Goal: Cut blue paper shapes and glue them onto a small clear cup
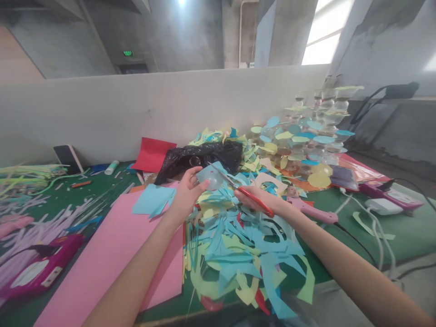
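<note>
My left hand [191,188] pinches a piece of light blue paper [205,172] with a clear, rounded plastic piece [214,181] against it. My right hand [254,200] is closed around red-handled scissors [254,199], whose blades point up and left to the edge of that blue paper. Below both hands lies a wide heap of blue, green and yellow paper scraps [235,263]. Near my left wrist, a few light blue sheets [150,202] rest on large pink paper [112,240].
A black plastic bag [173,163] lies behind my hands. Clear plastic pieces with coloured paper discs [323,139] are stacked at back right. A pink glue gun [316,211] and cables lie right, a magenta device [46,268] left. A phone [68,159] leans on the partition [170,109].
</note>
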Demonstrator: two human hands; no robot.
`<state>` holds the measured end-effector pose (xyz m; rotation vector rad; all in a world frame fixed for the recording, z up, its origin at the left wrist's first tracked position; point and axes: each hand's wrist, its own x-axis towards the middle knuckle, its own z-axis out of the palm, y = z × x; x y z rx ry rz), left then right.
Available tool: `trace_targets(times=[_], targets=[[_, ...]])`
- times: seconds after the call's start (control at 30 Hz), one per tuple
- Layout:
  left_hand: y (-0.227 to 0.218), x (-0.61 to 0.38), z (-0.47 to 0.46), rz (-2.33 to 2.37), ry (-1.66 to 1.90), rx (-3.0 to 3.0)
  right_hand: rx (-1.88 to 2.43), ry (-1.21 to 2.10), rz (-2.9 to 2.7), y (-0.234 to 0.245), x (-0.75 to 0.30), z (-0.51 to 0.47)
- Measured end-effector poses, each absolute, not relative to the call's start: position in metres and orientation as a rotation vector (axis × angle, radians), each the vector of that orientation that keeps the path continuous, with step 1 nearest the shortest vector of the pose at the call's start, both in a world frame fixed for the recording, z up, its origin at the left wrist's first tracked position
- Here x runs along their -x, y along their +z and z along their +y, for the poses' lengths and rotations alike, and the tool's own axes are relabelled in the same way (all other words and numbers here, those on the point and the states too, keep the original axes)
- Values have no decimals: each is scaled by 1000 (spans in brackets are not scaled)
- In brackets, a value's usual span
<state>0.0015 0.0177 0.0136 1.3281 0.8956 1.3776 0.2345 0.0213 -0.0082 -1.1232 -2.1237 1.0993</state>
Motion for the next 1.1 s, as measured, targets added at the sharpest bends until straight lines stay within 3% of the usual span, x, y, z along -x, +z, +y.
trace_targets(times=[0.47, 0.67, 0.87, 1.1], targets=[[11, -10, 17, 861, 1431, -1153, 1285, 1075, -2104, -10, -234, 24], [9, -7, 20, 879, 1510, -1180, 1146, 1105, -2220, 3, -236, 15], [6, -1, 22, 843, 1421, -1312, 1085, 1021, -2287, 6, -237, 13], [10, 1, 20, 883, 1379, -1389, 1218, 1149, -2149, -6, -238, 21]])
